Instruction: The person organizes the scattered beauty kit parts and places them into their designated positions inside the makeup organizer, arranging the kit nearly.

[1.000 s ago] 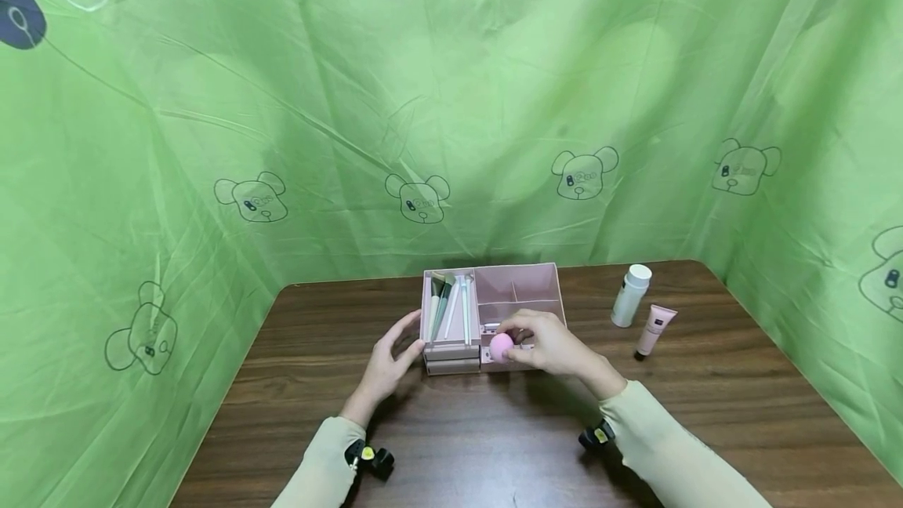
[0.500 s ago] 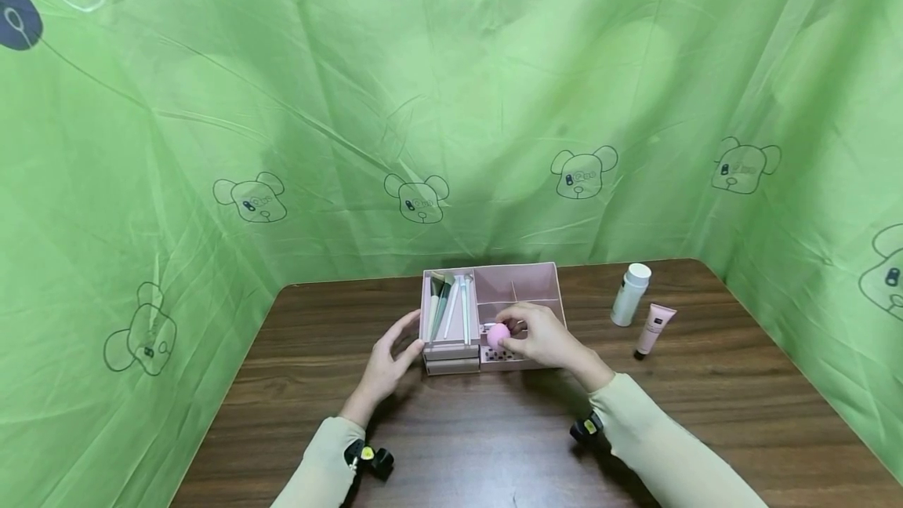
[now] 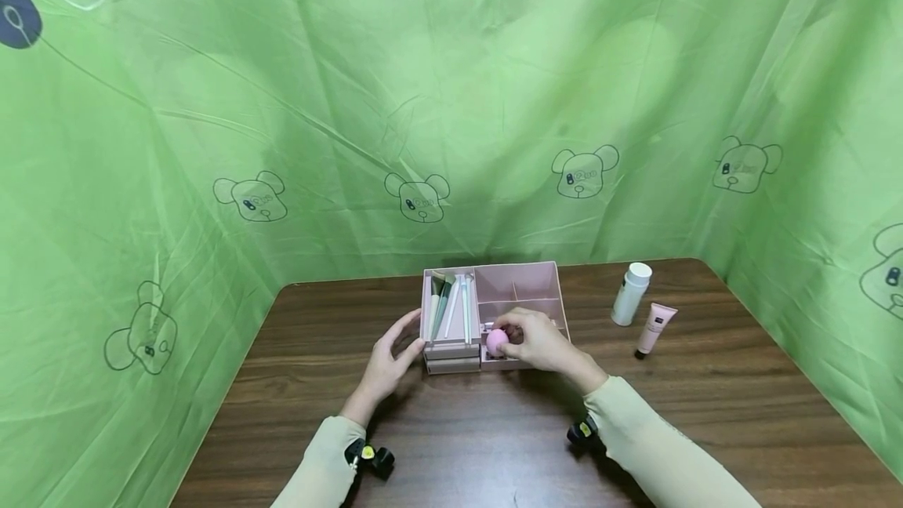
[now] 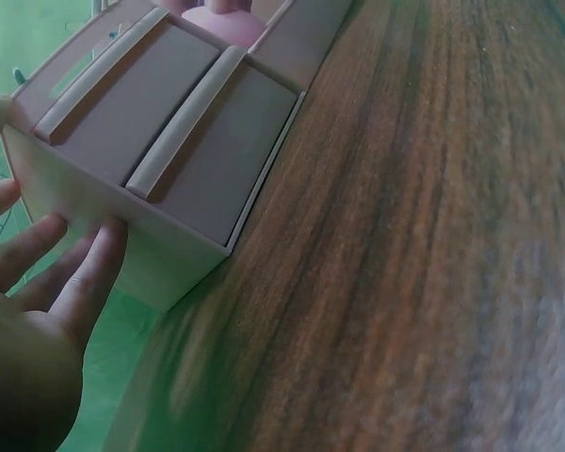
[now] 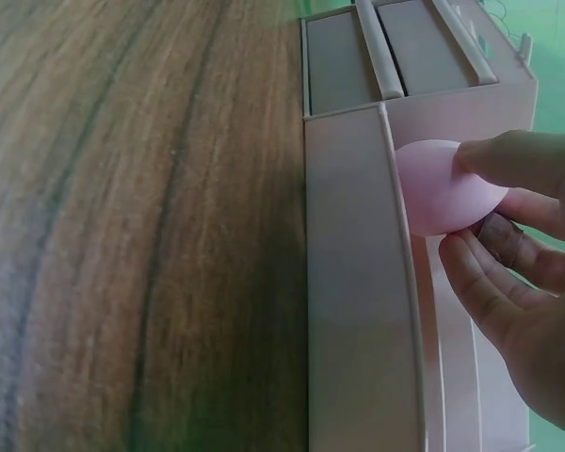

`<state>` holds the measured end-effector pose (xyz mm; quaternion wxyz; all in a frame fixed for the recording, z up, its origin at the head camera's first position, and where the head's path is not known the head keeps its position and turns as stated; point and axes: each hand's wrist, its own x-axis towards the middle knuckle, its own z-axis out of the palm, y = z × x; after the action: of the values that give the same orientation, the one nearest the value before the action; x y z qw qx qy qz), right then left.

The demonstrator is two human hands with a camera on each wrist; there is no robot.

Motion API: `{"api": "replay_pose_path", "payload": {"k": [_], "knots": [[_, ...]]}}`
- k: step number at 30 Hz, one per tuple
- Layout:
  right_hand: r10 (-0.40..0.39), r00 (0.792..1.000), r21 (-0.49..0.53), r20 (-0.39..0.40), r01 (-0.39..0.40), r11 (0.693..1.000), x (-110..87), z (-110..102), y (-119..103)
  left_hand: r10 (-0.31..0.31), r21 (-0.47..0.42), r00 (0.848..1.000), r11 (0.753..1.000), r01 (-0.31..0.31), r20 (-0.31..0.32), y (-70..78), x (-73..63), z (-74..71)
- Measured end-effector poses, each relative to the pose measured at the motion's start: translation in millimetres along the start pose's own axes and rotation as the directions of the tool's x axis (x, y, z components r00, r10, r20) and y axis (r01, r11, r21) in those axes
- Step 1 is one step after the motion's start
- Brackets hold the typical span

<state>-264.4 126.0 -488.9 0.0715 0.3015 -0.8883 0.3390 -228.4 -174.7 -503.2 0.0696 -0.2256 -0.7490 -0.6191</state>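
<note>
My right hand (image 3: 542,342) pinches a pink, rounded makeup sponge (image 3: 497,342) between thumb and fingers. In the right wrist view, the sponge (image 5: 447,188) sits partly below the front wall of a compartment, beside the drawer block. The pink cosmetics organizer (image 3: 518,288) stands at the table's back middle. Against its left side lie the fingers of my left hand (image 3: 386,363), straight, with the thumb at the front corner. In the left wrist view, the fingertips of that hand (image 4: 47,311) touch the side wall next to the two drawers (image 4: 207,141).
Several makeup brushes (image 3: 451,308) lie in the organizer's left top tray. To the right stand a white bottle (image 3: 630,296) and a pink tube (image 3: 654,330) on its dark cap. Green printed cloth (image 3: 494,100) hangs behind the wooden table (image 3: 451,437).
My right hand has shifted slightly left with the sponge, first back and then down into the front compartment. My left hand has stayed at the organizer's side.
</note>
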Motion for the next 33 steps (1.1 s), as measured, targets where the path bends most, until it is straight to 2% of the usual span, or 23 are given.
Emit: {"api": "replay_pose_path", "payload": {"k": [14, 23, 28, 31, 33], "knots": [[-0.022, 0.999, 0.010, 0.031, 0.022, 1.000, -2.4, 8.1, 5.9, -0.026, -0.040, 1.000, 0.999, 0.025, -0.005, -0.9, 0.1, -1.4], [-0.018, 0.999, -0.020, 0.041, 0.019, 1.000, -2.7, 7.3, 6.5, -0.022, -0.026, 1.000, 0.999, 0.022, -0.005, -2.6, 0.8, -0.7], [-0.014, 0.999, -0.041, 0.039, 0.016, 0.999, -3.8, 7.5, 7.4, -0.020, -0.025, 1.000, 0.999, 0.020, -0.021, -20.9, 1.1, -0.4], [-0.005, 0.999, -0.009, 0.043, 0.005, 1.000, -4.4, 7.4, 7.9, -0.017, -0.019, 0.999, 1.000, 0.016, -0.030, -32.7, 0.6, -1.0], [0.005, 0.999, 0.023, 0.048, -0.006, 1.000, -4.6, 6.8, 8.4, -0.015, -0.018, 0.999, 1.000, 0.014, -0.030, -33.4, 0.4, -1.2]]}}
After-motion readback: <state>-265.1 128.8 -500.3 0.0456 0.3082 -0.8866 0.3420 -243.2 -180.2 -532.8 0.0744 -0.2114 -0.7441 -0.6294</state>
